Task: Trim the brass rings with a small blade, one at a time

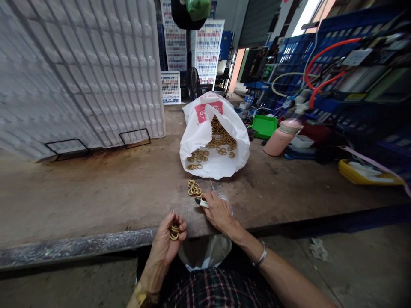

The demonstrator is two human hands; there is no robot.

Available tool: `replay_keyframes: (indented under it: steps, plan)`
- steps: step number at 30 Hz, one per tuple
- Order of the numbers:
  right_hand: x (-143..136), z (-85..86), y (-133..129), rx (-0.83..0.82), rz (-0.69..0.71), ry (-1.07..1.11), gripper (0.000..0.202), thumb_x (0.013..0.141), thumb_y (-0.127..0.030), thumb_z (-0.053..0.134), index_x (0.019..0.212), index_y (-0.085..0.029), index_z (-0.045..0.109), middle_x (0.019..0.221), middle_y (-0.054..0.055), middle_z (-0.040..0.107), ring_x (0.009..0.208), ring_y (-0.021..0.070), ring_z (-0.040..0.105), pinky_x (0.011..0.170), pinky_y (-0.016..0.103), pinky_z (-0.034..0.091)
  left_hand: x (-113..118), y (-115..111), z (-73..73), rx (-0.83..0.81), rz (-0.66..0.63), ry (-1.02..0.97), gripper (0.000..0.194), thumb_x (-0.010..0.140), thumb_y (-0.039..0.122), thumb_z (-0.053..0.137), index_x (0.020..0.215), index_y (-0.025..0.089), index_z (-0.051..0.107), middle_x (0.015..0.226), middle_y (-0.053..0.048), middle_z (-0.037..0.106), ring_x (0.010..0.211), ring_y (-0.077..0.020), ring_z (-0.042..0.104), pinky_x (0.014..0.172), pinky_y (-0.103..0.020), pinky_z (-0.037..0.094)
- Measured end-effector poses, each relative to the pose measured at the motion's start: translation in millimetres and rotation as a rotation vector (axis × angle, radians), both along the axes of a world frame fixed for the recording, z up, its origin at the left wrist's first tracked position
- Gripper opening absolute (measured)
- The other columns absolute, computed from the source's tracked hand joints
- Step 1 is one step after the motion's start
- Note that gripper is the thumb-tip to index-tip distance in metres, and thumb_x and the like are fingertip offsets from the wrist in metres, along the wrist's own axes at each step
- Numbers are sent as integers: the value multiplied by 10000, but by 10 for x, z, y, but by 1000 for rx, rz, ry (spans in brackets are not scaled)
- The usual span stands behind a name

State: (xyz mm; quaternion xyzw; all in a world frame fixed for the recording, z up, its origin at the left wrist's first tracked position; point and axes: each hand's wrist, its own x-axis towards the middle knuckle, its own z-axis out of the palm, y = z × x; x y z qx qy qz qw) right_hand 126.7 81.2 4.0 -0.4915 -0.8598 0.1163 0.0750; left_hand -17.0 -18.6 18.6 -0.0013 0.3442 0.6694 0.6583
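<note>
Several brass-coloured rings (174,232) lie in my left hand (168,239), its fingers curled round them just over the table's front edge. My right hand (218,212) rests on the table, fingers closed on a small tool with a dark tip and a pale handle (203,203); its exact kind I cannot make out. Against the tool's tip and my right fingertips sits a small pile of loose rings (194,188). Behind the pile a white sack (192,139) lies on its side, mouth towards me, with many more rings (221,132) inside.
White ribbed trays (128,64) stand upright at the left, with black wire stands (135,137) at their foot. To the right are a pink bottle (278,140), a green tray (264,126), a yellow tray (369,174) and orange hoses (310,70). An open plastic bag (205,252) hangs below the table edge.
</note>
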Motion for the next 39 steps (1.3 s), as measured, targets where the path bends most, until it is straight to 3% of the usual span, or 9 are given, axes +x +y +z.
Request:
replay_keyframes:
  steps: [4,8,12,20,28,30,35,39]
  plan:
    - [17,-32,44,4,17,7,243,801,-149,458,1028,-214,513,1004,54,555,777,166,542,657,269,349,-6,-24,9,-19,-12,82,284,631,300,731,746,152,518,591,46,475,473,-49,438,371,-138,268]
    - [52,-37,128,-13,20,230,157,807,-153,415,880,-194,549,854,34,584,734,151,526,633,245,345,25,17,17,-6,-46,239,322,629,333,733,794,164,515,565,58,472,454,-50,423,365,-138,260]
    - [30,-15,193,-182,-61,541,214,850,-280,384,728,-185,532,600,-19,510,562,119,459,548,224,335,97,129,2,4,-58,394,370,625,383,725,840,173,509,546,67,473,428,-48,399,357,-136,239]
    - [-60,122,112,-428,1,891,192,779,-315,450,669,-182,533,605,-30,538,596,113,497,583,219,386,171,321,-26,-22,-63,691,428,675,471,641,962,175,523,527,78,462,395,-50,373,349,-141,234]
    - [-148,143,-5,-637,-11,950,204,769,-340,462,689,-174,549,602,-30,541,561,103,487,561,216,383,169,315,-73,-9,-76,772,331,713,476,604,770,153,560,511,69,448,386,-44,310,377,-168,221]
    - [-152,148,-8,-602,-12,913,208,771,-344,460,687,-173,545,603,-28,534,566,106,484,565,219,380,155,307,-85,-15,-31,854,283,721,440,603,712,161,554,501,67,442,405,-55,319,406,-178,247]
    - [-168,192,-10,-456,29,782,229,808,-376,434,767,-184,552,620,-32,510,570,109,456,549,218,351,127,277,-82,107,63,1269,135,756,273,571,670,176,607,583,17,533,556,-110,444,558,-208,343]
    - [-234,195,-14,-413,62,716,203,801,-344,436,688,-190,506,599,-43,460,555,101,410,530,214,311,136,259,-79,145,66,1354,99,757,240,558,705,183,619,622,5,570,588,-124,473,603,-221,358]
